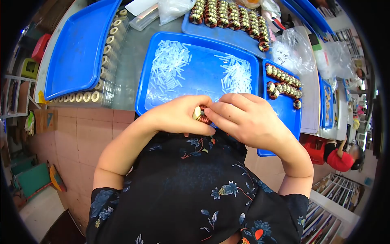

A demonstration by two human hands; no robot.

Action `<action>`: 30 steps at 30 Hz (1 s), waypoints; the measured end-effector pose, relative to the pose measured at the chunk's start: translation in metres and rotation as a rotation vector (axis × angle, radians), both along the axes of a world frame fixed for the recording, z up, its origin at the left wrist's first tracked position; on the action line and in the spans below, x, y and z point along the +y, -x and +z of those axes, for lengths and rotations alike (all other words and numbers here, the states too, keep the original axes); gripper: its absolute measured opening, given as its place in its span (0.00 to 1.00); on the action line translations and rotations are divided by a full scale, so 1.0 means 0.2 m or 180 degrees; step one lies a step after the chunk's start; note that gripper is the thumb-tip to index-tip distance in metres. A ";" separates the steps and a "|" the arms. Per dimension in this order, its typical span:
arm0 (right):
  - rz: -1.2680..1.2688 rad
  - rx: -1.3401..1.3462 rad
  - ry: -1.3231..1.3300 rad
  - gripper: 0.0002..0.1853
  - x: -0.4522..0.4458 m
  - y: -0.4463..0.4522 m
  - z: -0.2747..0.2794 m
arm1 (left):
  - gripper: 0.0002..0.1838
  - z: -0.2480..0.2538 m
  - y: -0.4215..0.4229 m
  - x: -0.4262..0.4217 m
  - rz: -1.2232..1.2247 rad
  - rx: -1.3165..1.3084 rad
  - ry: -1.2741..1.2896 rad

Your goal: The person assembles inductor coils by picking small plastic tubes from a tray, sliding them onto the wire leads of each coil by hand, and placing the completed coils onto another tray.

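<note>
Close to my body, my left hand is wrapped round a copper-wound coil with a pale yellow core. The fingers of my right hand are pressed together at the coil's right side; whatever they pinch is hidden. Both hands are over the near edge of a blue tray. In that tray lie two heaps of short translucent tubes, one on the left and one on the right.
A smaller blue tray at the right holds rows of coils. More coils stand at the back. An empty-looking blue tray rests over pale rings at the left. A person in red is far right.
</note>
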State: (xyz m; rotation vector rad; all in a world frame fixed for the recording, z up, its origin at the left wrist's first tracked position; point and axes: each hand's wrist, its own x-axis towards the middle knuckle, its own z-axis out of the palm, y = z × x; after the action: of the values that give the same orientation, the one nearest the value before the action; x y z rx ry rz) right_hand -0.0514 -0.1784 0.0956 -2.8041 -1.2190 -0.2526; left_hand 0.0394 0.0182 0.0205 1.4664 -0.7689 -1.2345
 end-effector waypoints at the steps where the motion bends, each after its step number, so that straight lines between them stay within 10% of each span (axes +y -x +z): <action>1: -0.0021 0.0092 -0.0055 0.23 0.00 0.00 0.00 | 0.24 0.00 0.01 0.00 -0.0027 0.0043 0.0004; 24: 0.0480 0.0596 0.0516 0.08 0.06 0.02 0.02 | 0.24 0.02 0.01 -0.06 -0.0887 -0.1204 -0.0114; 30: -0.0223 0.1528 -0.1013 0.13 -0.07 -0.07 0.05 | 0.21 0.10 -0.07 -0.05 -0.0663 0.0373 -0.0392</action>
State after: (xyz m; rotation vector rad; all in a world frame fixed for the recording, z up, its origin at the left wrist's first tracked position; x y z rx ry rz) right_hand -0.0364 -0.1934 0.1057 -2.4328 -0.8822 0.1987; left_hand 0.0532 0.0086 0.0413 1.4243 -0.7929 -1.5357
